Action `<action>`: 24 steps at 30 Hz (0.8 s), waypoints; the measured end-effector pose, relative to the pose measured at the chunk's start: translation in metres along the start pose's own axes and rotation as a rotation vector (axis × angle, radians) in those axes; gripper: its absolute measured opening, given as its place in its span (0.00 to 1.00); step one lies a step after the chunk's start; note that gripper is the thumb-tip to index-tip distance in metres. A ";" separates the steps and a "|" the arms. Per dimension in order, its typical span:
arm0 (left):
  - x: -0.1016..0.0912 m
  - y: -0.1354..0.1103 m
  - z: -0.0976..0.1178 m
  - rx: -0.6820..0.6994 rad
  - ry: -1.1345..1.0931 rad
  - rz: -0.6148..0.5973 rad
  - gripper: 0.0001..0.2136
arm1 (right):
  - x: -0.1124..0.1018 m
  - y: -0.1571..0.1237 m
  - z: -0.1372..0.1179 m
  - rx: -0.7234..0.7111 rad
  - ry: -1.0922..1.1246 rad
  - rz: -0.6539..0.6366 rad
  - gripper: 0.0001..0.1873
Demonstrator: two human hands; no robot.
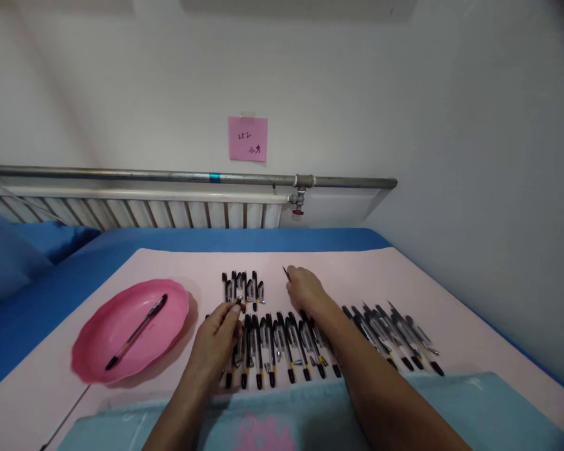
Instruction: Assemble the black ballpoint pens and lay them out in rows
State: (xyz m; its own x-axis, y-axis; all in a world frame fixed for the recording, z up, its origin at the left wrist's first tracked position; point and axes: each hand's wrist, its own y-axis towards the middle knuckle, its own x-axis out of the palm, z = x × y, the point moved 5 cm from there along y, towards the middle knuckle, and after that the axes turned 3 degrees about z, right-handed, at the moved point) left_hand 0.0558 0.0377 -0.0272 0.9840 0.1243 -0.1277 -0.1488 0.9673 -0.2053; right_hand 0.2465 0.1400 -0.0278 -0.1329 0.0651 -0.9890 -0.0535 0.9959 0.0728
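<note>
In the head view, the left hand (pixel 216 341) reaches over the near row of pens (pixel 282 344), its grip pinched on the black cap end of a pen (pixel 237 303) held just above that row. The right hand (pixel 305 291) lies further out, right of the left hand, its fingers pressed together on a thin dark pen refill (pixel 286 272) whose tip pokes up and to the left past the fingertips. Between and beyond the two hands stands a short far cluster of pen parts (pixel 242 288), lined up side by side. To the right, a second group of pens (pixel 395 338) fans out at a slant, close to the right forearm. All of this rests on a pale pink sheet (pixel 451 294) spread over a blue counter (pixel 263 239). At near left sits a pink tray (pixel 98 369) with a single pen (pixel 136 332) lying diagonally in it. A pink note (pixel 247 138) is stuck to the wall above a metal pipe (pixel 122 173).
</note>
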 end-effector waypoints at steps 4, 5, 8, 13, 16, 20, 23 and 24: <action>0.000 -0.002 0.003 0.006 -0.009 -0.001 0.14 | 0.000 0.008 0.019 0.076 0.024 -0.023 0.14; 0.001 -0.003 0.004 0.005 -0.006 -0.005 0.14 | 0.002 0.009 0.022 0.080 0.032 -0.028 0.14; 0.001 -0.002 0.004 0.015 -0.002 -0.013 0.14 | 0.005 0.009 0.020 0.067 0.047 -0.032 0.13; 0.001 -0.001 0.003 0.023 0.027 -0.021 0.14 | 0.008 0.002 0.007 0.037 0.074 -0.028 0.15; 0.002 -0.001 0.003 0.011 0.010 -0.028 0.14 | 0.010 0.000 0.000 0.032 0.131 -0.036 0.14; 0.003 -0.003 0.004 0.000 -0.060 -0.030 0.16 | 0.004 0.001 -0.005 0.045 0.263 -0.010 0.12; 0.006 -0.003 0.005 -0.009 -0.108 -0.100 0.19 | -0.008 0.000 -0.017 0.030 0.459 0.003 0.11; 0.007 -0.003 0.005 -0.017 -0.128 -0.118 0.20 | -0.012 -0.002 -0.024 0.023 0.631 -0.015 0.09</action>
State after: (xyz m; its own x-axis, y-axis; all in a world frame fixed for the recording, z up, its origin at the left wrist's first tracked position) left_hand 0.0635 0.0363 -0.0226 0.9990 0.0383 0.0230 -0.0320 0.9732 -0.2276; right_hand 0.2244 0.1354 -0.0127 -0.6910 0.0087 -0.7228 -0.0392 0.9980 0.0496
